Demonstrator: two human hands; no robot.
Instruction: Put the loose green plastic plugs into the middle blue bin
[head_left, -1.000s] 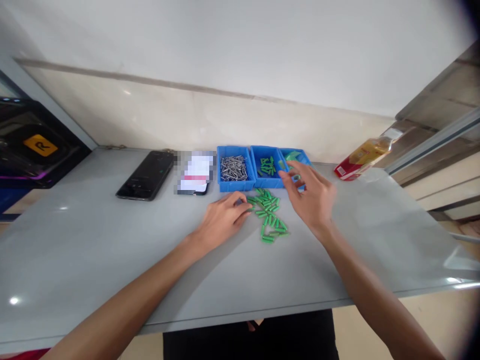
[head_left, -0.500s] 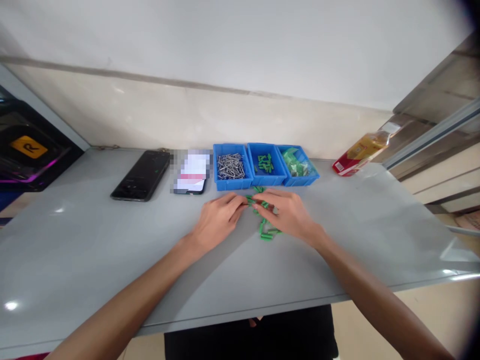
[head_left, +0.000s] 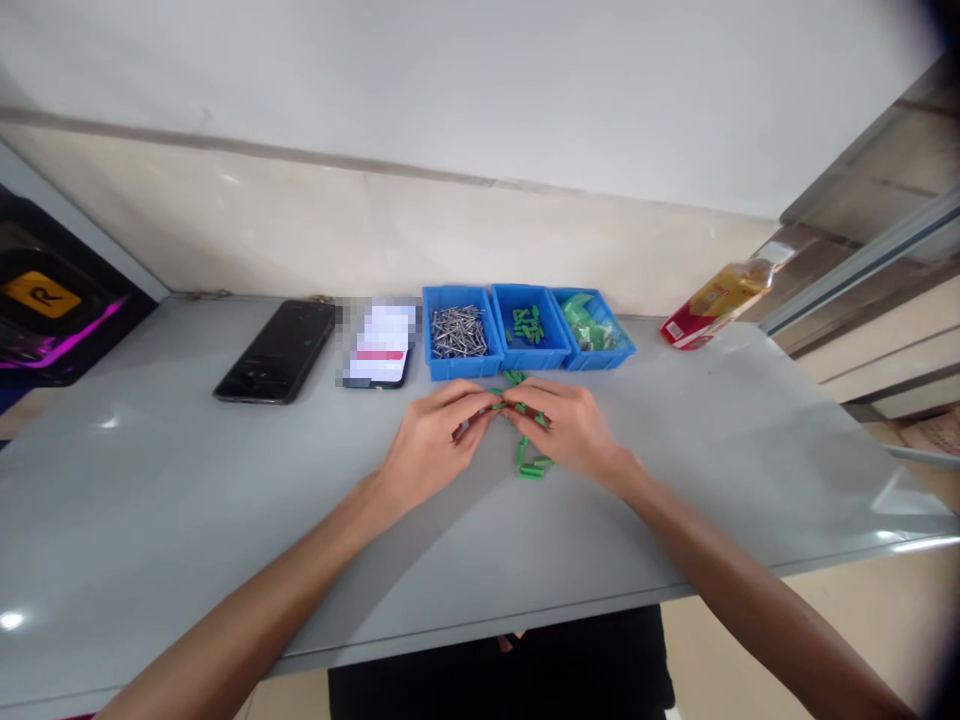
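Left hand (head_left: pixel 435 440), right hand (head_left: pixel 559 425) drawn closer, meeting over green wall plugs (head_left: pixel 531 462).

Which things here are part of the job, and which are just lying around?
Part of the job:
left hand
right hand
loose green plastic pieces
three blue bins

Just lying around:
black phone
blurred card
red and yellow bottle

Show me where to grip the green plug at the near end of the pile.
Pinch the green plug across its middle, from above and the near side: it lies flat and crosswise, its long sides facing you, with other plugs behind it.
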